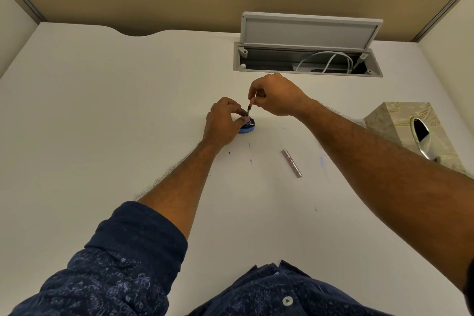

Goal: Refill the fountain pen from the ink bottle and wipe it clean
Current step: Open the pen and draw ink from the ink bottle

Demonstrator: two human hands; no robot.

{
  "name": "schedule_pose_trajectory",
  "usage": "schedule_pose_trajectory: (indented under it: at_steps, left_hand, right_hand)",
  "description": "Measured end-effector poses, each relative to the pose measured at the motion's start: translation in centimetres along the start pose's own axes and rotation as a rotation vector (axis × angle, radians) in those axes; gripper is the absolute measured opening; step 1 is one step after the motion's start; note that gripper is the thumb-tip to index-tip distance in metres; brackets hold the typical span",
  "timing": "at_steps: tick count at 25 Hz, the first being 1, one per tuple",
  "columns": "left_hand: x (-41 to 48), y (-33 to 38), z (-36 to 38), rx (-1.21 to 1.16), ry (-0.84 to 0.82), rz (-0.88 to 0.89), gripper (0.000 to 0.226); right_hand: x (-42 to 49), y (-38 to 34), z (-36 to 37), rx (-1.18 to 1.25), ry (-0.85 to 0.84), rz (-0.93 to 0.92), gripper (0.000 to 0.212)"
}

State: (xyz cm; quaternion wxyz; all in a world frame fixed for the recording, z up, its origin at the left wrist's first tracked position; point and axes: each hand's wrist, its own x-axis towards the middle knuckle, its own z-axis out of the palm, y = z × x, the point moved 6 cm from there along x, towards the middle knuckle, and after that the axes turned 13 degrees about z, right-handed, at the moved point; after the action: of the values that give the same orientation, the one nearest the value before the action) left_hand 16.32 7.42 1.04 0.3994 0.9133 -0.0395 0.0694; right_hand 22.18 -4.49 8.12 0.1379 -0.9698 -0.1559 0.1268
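A small ink bottle (248, 128) with a blue base stands on the white desk. My left hand (223, 120) grips it from the left, fingers at its mouth. My right hand (275, 96) pinches the top of the thin pen section (249, 108), which stands tilted with its lower end at the bottle's mouth. The nib is hidden. A silver pen barrel (292, 163) lies loose on the desk to the right of the bottle, apart from both hands.
A beige tissue box (400, 123) stands at the right edge. An open cable hatch (307, 59) with white cords sits behind the hands. Small blue ink spots (250, 160) mark the desk (102, 110) near the bottle.
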Motion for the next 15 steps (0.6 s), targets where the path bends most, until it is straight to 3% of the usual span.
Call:
schedule_pose_trajectory:
  at_steps: [9,15]
  left_hand:
    - [-0.06,0.12,-0.09,-0.007,-0.006,-0.001,0.026]
    - [-0.02,0.06,-0.04,0.005,-0.005,-0.009,0.025]
  right_hand:
    - [0.71,0.38,0.16,-0.067,0.02,0.126,0.045]
    - [0.18,0.19,-0.22,0.063,-0.033,0.035,0.016]
